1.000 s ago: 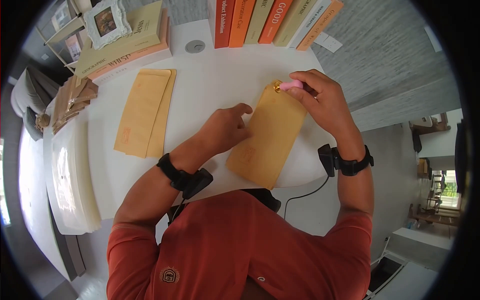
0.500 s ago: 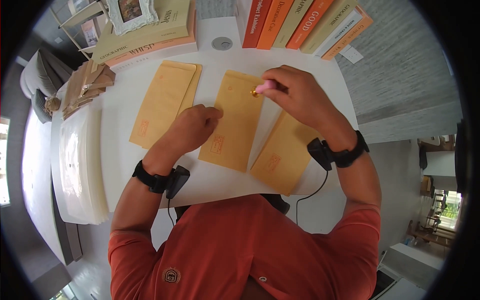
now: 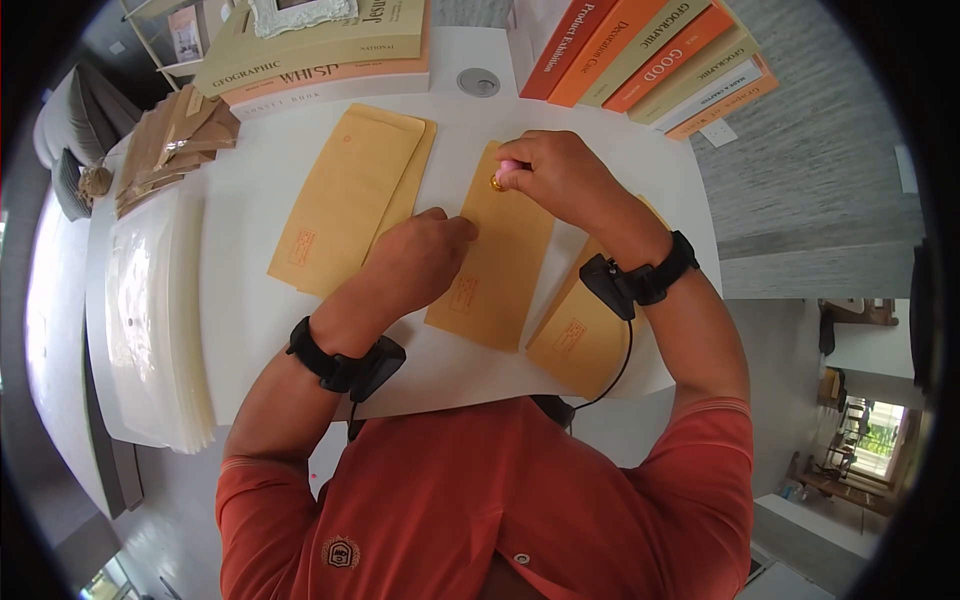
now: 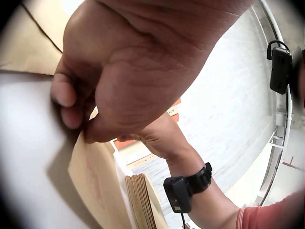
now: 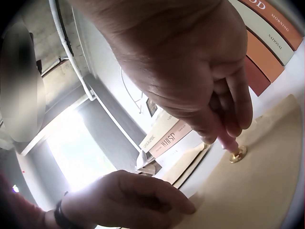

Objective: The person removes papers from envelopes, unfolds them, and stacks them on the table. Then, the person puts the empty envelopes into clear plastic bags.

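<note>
My right hand (image 3: 565,175) grips a wax seal stamp by its pink handle (image 3: 512,167). In the right wrist view the stamp's round brass head (image 5: 238,154) stands against a brown kraft envelope (image 5: 243,195), near its upper end. My left hand (image 3: 415,258) pinches the left edge of this envelope (image 3: 505,255) between thumb and fingers. In the left wrist view that edge lifts a little, with a shadow below. A red printed box marks the envelope's lower part. To its right lies a stack of like envelopes (image 3: 572,350), partly under my right forearm; others (image 3: 345,185) lie to its left.
Books (image 3: 640,65) stand in a row at the back right, and stacked books (image 3: 330,75) carry a white picture frame (image 3: 305,15). Brown paper packets (image 3: 175,145) and a pile of clear plastic sleeves (image 3: 155,320) line the left side of the white table (image 3: 235,260).
One envelope has come off the right stack to the middle of the table. My right hand has carried the stamp left and onto it. My left hand has taken hold of its edge.
</note>
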A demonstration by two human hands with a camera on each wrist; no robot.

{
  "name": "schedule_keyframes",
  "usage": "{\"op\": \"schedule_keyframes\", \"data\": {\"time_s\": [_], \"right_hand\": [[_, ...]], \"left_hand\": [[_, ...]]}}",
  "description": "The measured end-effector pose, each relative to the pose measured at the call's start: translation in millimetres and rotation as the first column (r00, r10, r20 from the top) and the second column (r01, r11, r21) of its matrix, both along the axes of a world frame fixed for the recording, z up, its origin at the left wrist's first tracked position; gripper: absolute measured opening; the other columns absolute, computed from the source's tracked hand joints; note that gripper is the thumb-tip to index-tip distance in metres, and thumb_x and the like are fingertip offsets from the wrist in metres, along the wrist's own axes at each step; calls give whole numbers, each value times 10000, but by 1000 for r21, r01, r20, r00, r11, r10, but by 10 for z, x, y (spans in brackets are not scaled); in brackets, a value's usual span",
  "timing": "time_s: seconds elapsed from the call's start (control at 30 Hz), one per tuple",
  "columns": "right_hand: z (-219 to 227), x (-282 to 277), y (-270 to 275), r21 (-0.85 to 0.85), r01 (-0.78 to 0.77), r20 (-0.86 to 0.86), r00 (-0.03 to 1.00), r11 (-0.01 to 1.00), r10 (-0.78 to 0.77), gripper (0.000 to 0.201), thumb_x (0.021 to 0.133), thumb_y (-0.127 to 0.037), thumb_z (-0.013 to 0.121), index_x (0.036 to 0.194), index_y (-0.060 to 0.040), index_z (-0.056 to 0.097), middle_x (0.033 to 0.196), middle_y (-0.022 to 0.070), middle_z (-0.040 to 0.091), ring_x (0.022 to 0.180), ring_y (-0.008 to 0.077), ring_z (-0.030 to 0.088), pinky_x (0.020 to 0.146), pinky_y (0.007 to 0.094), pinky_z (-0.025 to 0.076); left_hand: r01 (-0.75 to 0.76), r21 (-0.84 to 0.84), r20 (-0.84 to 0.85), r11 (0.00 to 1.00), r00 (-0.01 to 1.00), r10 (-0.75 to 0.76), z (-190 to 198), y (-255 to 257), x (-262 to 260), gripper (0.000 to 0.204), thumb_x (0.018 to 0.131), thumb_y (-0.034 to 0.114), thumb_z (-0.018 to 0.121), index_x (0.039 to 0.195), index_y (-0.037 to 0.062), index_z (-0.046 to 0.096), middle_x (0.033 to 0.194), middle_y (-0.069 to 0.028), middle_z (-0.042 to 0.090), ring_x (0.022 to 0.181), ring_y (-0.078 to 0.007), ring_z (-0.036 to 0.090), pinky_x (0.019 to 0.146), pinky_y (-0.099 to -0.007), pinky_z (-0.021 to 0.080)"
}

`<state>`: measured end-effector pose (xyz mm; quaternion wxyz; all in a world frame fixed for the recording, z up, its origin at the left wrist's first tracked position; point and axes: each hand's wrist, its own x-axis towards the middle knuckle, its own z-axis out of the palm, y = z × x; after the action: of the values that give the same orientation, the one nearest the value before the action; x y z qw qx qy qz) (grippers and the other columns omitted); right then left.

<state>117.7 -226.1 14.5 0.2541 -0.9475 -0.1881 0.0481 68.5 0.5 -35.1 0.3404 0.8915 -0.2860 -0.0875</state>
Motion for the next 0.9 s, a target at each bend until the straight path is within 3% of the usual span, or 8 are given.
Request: {"op": "schedule_keyframes", "data": {"time_s": [0.2, 0.3, 0.5, 0.6, 0.63, 0.7, 0.83, 0.9], "right_hand": [[5, 15, 28, -23, 5, -27, 1000, 1000, -5, 222, 886, -198, 683, 1032, -39, 735, 895, 139, 688, 820, 302, 633, 767, 383, 508], [74, 16, -34, -79, -56, -20, 998, 995, 55, 223, 898, -167, 670, 1062, -25, 724, 877, 130, 679, 822, 257, 640, 769, 349, 510], [480, -384, -417, 451, 34, 152, 982, 892, -115, 222, 910, -73, 671, 1121, -10, 698, 960, 88, 678, 824, 191, 653, 766, 302, 525], [578, -621, -618, 387, 89, 128, 980, 918, -149, 218, 914, -15, 658, 1128, 6, 689, 1002, 67, 677, 848, 158, 659, 770, 279, 531], [556, -682, -694, 403, 96, 133, 978, 910, -162, 219, 914, -11, 652, 1129, 6, 690, 1019, 69, 676, 849, 159, 659, 766, 279, 532], [467, -809, -825, 427, 121, 138, 971, 896, -197, 223, 913, -3, 640, 1130, 6, 692, 1051, 72, 673, 851, 161, 659, 757, 277, 535], [412, -1013, -1032, 423, 209, 128, 949, 882, -287, 230, 909, 17, 620, 1128, 6, 691, 1083, 80, 666, 864, 164, 665, 763, 275, 548], [363, -1073, -1110, 450, 235, 123, 939, 862, -321, 234, 904, 24, 617, 1125, 3, 693, 1080, 80, 665, 876, 166, 668, 774, 274, 555]], "left_hand": [[7, 26, 39, 1000, 999, -8, -45, -16, 12, 189, 953, 109, 589, 1097, 56, 699, 936, -163, 683, 822, -340, 662, 772, -412, 535], [-15, -104, -176, 994, 984, -3, 52, 64, 50, 221, 968, 103, 608, 1164, 60, 702, 930, -88, 702, 767, -204, 652, 726, -333, 530], [-289, -258, -423, 922, 892, 161, 667, 891, 233, 221, 995, 84, 621, 1199, 52, 699, 894, 47, 651, 724, -20, 508, 630, -192, 423], [-307, -132, -285, 943, 923, 261, 619, 1241, 387, 241, 949, 88, 675, 1179, 17, 686, 929, -22, 652, 826, -102, 584, 761, -240, 495], [-246, -22, 13, 969, 969, 246, 561, 1275, 403, 245, 940, 92, 687, 1174, 16, 685, 935, -35, 660, 831, -114, 598, 764, -251, 504], [-209, 203, 560, 957, 826, 62, 418, 1217, 357, 255, 923, 99, 711, 1162, 15, 683, 947, -62, 676, 841, -140, 625, 772, -273, 523], [-56, -262, -221, 964, 975, -3, 371, 8, -97, 378, 873, 231, 790, 1172, 32, 672, 999, -120, 699, 864, -188, 678, 762, -337, 555], [52, -95, -289, 994, 954, -77, 436, -617, -335, 629, 837, 332, 813, 1324, 21, 563, 994, -150, 711, 856, -283, 703, 779, -374, 555]]}}
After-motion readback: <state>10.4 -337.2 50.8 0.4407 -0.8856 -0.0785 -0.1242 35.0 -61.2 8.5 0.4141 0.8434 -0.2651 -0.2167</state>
